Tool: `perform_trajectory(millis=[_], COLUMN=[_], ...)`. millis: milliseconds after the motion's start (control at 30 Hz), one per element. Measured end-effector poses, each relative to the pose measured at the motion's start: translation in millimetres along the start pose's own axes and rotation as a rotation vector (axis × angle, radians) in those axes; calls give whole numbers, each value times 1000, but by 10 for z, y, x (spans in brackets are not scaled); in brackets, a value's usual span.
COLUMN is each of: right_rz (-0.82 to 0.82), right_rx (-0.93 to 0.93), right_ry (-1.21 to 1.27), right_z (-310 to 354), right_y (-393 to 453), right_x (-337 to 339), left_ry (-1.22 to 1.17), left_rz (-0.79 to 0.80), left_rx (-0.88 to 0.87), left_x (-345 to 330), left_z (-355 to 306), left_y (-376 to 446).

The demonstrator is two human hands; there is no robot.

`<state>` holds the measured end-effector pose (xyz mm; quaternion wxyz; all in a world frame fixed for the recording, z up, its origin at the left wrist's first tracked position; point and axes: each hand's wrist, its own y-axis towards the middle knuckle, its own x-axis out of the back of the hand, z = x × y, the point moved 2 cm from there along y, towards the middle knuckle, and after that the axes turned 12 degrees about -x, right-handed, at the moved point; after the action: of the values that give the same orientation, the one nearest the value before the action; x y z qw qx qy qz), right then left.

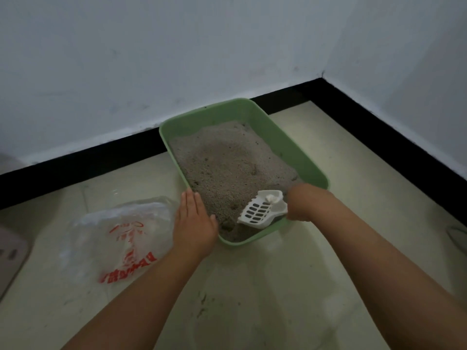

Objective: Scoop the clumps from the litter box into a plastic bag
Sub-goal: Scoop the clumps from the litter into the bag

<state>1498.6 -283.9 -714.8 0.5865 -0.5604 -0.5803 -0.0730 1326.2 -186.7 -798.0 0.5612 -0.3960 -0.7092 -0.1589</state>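
A green litter box [298,147] filled with grey litter [227,162] sits on the floor against the wall. My right hand [300,205] is shut on the handle of a white slotted scoop [260,210], whose front edge digs into the litter at the near end. A small pale clump [271,197] lies in the scoop near the handle. My left hand [194,221] rests flat, fingers together, on the near left rim of the box. A clear plastic bag [121,236] with red print lies crumpled on the floor to the left.
The box stands near a room corner with a black skirting board [75,170] along both walls. A pinkish-grey object [10,256] lies at the left edge. Another grey item [458,236] shows at the right edge. Pale floor tiles [265,299] lie below my arms.
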Motion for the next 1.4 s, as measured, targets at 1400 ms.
perform_trajectory(millis=[1400], right_rz=[-346], right_rx=[151], right_ry=[593], right_z=[383], right_y=[519], right_x=[-267], left_ry=[83], left_rz=[50], left_rx=[26], left_x=[47], left_z=[-37], left_y=[-33])
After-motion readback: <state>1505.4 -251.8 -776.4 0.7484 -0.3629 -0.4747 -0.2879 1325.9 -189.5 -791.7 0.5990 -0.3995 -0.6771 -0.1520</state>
